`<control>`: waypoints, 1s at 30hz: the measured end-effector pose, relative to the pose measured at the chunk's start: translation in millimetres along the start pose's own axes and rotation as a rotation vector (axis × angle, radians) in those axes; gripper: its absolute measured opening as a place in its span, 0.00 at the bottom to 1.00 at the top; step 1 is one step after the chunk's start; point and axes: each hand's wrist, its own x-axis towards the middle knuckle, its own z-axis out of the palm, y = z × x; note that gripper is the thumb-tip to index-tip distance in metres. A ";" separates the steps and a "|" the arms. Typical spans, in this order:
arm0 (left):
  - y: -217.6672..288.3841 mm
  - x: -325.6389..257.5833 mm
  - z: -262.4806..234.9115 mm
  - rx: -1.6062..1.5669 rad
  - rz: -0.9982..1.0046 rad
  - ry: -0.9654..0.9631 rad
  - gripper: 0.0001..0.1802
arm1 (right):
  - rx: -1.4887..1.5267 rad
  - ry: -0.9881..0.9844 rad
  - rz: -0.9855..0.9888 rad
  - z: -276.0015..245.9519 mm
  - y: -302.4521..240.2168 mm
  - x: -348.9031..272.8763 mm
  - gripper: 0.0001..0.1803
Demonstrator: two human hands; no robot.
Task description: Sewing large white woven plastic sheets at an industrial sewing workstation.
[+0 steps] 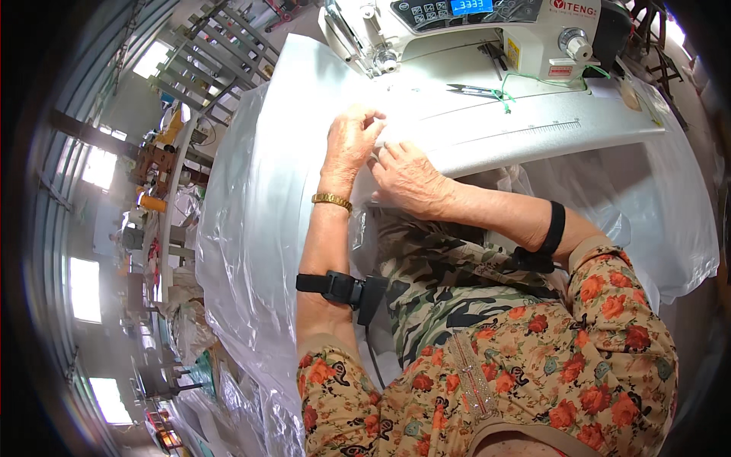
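At the near edge of the sewing table, both hands meet on a sheet of white fabric. Left hand is curled, fingertips pinching a fold of the cloth just ahead of the edge; right hand lies flat beside it, touching it, fingers pressing the same fold down, not closed around anything. A gold watch sits on the left wrist, and black bands wrap each forearm

Outward from the hands, the fabric spreads over the table and spills off its left side in a long drape toward the lap, with clear plastic film under or around it. It looks light, thin and limp, likely a little slick, so it should slide and sag under its own hanging length; taking it at the folded edge with fingertips, while a flat palm pins it, seems the sound hold. Further back lie small thread snips tied to a green cord, then the white sewing machine, well apart from the hands
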 end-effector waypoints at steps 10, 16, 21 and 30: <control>13.5 0.2 -1.1 0.090 0.134 0.106 0.09 | -0.011 -0.109 0.075 1.2 11.3 8.8 0.35; 5.3 9.8 2.5 0.275 0.135 -0.046 0.08 | -0.052 -0.178 0.094 -2.6 7.5 9.3 0.35; 6.2 13.0 -4.9 0.148 0.133 0.146 0.08 | -0.021 -0.044 0.059 -8.1 -1.0 8.0 0.36; 11.6 -3.8 0.0 0.677 0.125 -0.029 0.07 | -0.014 -0.062 0.087 -1.2 -2.3 3.9 0.37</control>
